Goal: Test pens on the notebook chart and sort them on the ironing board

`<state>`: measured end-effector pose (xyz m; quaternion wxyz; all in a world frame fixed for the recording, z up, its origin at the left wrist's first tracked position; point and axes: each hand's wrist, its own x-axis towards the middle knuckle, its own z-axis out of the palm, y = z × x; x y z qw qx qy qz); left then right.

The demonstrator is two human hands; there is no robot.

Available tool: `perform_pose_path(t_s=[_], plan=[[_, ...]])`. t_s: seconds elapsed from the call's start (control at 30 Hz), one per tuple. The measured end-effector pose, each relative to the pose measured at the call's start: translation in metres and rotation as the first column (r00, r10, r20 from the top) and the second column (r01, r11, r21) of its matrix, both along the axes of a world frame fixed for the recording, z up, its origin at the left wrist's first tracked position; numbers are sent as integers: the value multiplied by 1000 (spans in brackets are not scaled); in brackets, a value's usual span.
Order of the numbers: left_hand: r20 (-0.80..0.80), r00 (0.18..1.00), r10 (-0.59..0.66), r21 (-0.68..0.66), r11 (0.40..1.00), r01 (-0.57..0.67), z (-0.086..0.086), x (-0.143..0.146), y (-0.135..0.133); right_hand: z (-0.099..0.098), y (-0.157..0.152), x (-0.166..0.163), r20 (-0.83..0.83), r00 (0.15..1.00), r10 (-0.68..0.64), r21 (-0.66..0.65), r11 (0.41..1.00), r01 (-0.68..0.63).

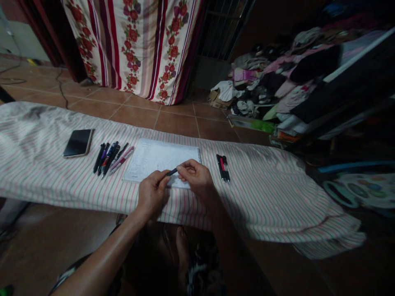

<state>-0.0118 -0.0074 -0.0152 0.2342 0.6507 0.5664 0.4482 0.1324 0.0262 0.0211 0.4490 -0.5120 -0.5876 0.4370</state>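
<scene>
A dark pen point(172, 172) is held between my two hands, above the near part of a spiral notebook point(154, 154). My left hand point(152, 191) is closed around its lower left end. At the other end, the fingers of my right hand point(196, 174) pinch the tip. Writing or print covers the notebook's open page, too faint to read. Left of the notebook lies a group of several pens point(108, 158), black, purple and pink among them. To its right, a few pens point(222, 167) with black and red parts lie side by side.
A striped cloth point(262, 197) covers the long, narrow surface. A phone point(78, 142) lies on it at the left. Behind hangs a flowered curtain point(132, 49) over a tiled floor point(175, 121). Heaped clothes point(271, 78) fill the right back.
</scene>
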Motion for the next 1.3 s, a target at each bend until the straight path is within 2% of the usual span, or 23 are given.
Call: perform_pose_path(t_s=[0.23,0.43,0.6,0.8,1.07,1.2,1.3], plan=[[-82,996,19,95,995,-11,3,1,-2,1,-1,0,172,985,16,51,998,-25],[-123,991,60,188,981,-36,3,3,-5,5,-2,0,176,984,37,64,997,-49],[-188,980,65,213,977,-24,3,0,-6,6,-3,1,171,984,54,48,997,-63],[-256,963,87,268,963,-15,0,-3,-5,4,-3,3,278,959,47,65,996,-68],[-315,946,75,299,954,24,1,-2,-7,0,-4,3,324,945,49,89,993,-82],[-295,953,75,278,961,11,1,-1,-7,-4,-3,2,278,960,36,75,996,-58],[-244,968,63,211,977,-11,2,1,-7,-6,-2,-2,212,976,42,47,998,-53]])
